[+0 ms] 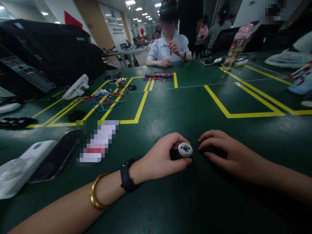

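My left hand (162,156) is wrapped round a small motor (185,149), a dark cylinder with a round silver end. That end faces up towards me and shows a short central shaft and small holes. Thumb and forefinger press on its sides, while the lower part of its body is hidden. To the right, my right hand (234,156) rests at the green table (156,201), fingers loosely bent and thumb apart. I see nothing in its grasp, and a small gap separates its fingertips from the motor.
Left of my hands lie a white power strip (26,165), a dark phone (58,156) and a pale paper slip (99,143). Coloured wires (107,99) and a white fan (76,87) are beyond. Opposite, a person (168,48) holds a red-handled tool above a wire bundle (159,76).
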`<move>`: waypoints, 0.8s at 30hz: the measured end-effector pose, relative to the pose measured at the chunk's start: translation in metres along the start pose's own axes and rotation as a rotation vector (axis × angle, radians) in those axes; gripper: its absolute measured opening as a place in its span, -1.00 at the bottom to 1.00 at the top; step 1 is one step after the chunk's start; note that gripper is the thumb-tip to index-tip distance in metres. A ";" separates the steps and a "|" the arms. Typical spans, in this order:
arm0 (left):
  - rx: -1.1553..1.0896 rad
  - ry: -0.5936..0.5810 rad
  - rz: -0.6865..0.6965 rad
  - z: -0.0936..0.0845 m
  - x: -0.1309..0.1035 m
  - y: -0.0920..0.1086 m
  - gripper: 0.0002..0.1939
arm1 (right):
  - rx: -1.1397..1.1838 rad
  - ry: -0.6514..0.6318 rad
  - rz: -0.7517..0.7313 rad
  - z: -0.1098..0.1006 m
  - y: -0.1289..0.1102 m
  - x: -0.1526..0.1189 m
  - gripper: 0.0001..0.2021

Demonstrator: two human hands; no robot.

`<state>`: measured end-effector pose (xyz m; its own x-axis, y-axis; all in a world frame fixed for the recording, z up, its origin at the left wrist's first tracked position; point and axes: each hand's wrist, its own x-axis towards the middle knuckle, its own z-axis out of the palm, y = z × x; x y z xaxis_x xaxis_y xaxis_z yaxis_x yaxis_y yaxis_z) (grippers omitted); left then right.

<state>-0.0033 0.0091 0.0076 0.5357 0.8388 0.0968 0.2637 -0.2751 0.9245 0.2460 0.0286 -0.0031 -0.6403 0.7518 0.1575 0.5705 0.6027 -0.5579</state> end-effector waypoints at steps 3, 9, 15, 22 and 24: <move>0.003 0.003 -0.010 0.000 -0.001 0.000 -0.70 | -0.007 0.007 -0.014 -0.001 -0.003 0.000 -0.84; 0.018 0.005 -0.010 0.000 -0.001 0.001 -0.70 | -0.009 -0.045 -0.002 -0.008 -0.012 0.004 -0.84; 0.088 0.029 -0.022 0.001 0.000 -0.001 -0.73 | -0.011 0.110 -0.097 -0.014 -0.044 0.020 -0.81; 0.207 0.060 0.004 0.002 -0.001 -0.005 -0.77 | 0.027 0.088 -0.165 -0.010 -0.060 0.038 -0.89; 0.205 0.056 -0.003 0.002 -0.001 -0.004 -0.76 | 0.062 0.080 -0.143 -0.011 -0.059 0.039 -0.90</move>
<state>-0.0033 0.0088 0.0028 0.4906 0.8631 0.1201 0.4258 -0.3577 0.8311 0.1931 0.0255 0.0445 -0.6683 0.6801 0.3015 0.4421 0.6890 -0.5742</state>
